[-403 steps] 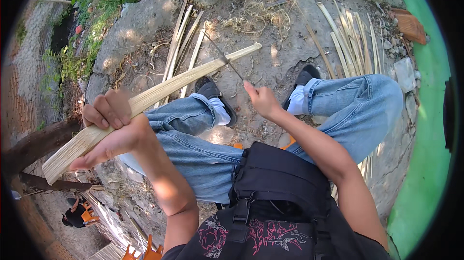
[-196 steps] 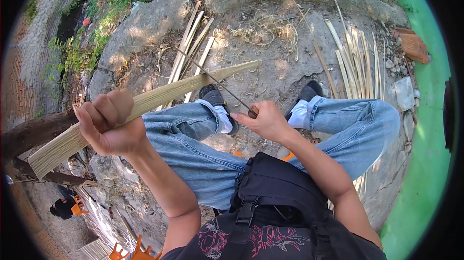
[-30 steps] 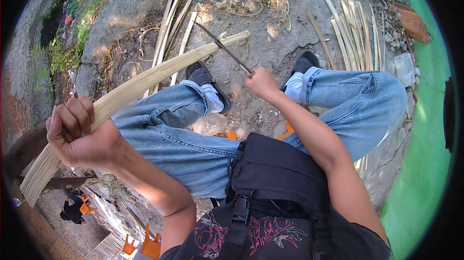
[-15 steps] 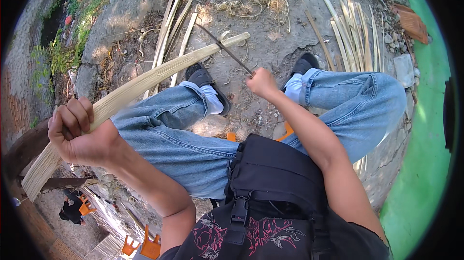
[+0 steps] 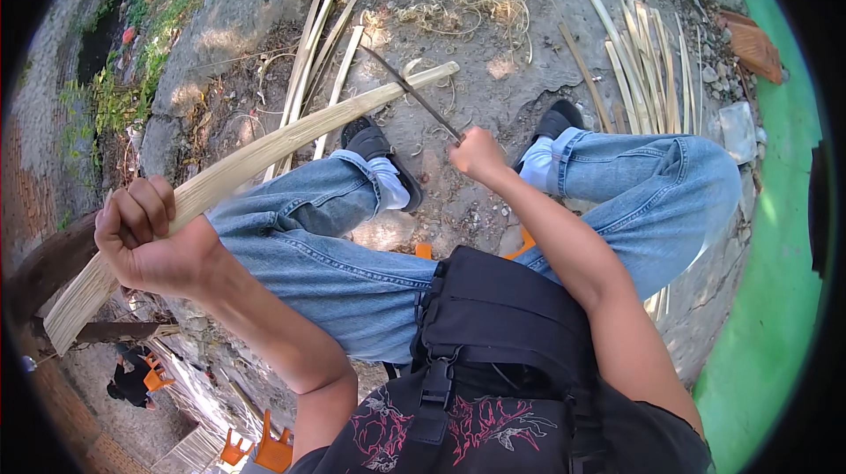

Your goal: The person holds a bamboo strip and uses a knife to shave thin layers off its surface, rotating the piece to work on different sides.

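Knife (image 5: 430,110) across wooden slat (image 5: 282,141)
Left hand (image 5: 159,240) clasps the slat, right hand (image 5: 481,155) the knife; a curl (image 5: 411,66) absent seconds ago suggests peeling.

Pale yellow strip (image 5: 273,150), faded blue jeans (image 5: 335,285)

The rough, grey ground (image 5: 493,104) carried a loose tangle of thin, pale, curled shavings (image 5: 467,5) near its far edge. Long, flat, pale strips (image 5: 341,86) lay toward its far left corner; similar strips (image 5: 621,82) and one reddish-brown, angular block (image 5: 752,45) lay toward its far right corner.
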Available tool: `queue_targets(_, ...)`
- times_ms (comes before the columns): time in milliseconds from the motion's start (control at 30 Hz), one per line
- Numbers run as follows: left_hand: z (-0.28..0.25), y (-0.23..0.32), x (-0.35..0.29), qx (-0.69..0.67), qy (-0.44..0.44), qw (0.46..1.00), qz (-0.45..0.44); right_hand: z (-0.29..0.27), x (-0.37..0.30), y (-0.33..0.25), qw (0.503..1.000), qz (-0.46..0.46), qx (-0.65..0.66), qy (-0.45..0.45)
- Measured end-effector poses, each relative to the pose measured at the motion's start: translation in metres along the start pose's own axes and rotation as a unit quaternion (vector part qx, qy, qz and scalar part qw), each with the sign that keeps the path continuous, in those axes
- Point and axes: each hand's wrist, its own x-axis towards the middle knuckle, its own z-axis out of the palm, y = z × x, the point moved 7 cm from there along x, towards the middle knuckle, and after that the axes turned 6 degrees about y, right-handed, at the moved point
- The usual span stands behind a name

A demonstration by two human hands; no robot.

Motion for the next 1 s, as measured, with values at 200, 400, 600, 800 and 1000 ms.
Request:
queue_targets(200, 0.007, 0.0, 0.004, 0.015, 0.011, 1.0, 0.012, -0.007, -0.041, -0.068, 0.995, -0.086, 0.045, -0.019)
queue_targets(400, 0.01, 0.008, -0.004, -0.005, -0.007, 1.0, 0.0, -0.005, -0.036, -0.07, 0.992, -0.103, 0.042, -0.053)
queue_targets(600, 0.0, -0.002, 0.006, -0.001, 0.01, 1.0, 0.0, 0.0, -0.023, -0.032, 0.998, -0.045, 0.034, 0.004)
queue_targets(800, 0.008, 0.004, -0.001, 0.009, 0.024, 1.0, 0.012, -0.009, -0.083, -0.127, 0.973, -0.192, 0.099, -0.076)
queue_targets(1000, -0.015, -0.007, 0.009, 0.011, 0.053, 0.998, -0.021, 0.001, -0.008, -0.038, 0.998, -0.059, 0.016, 0.008)
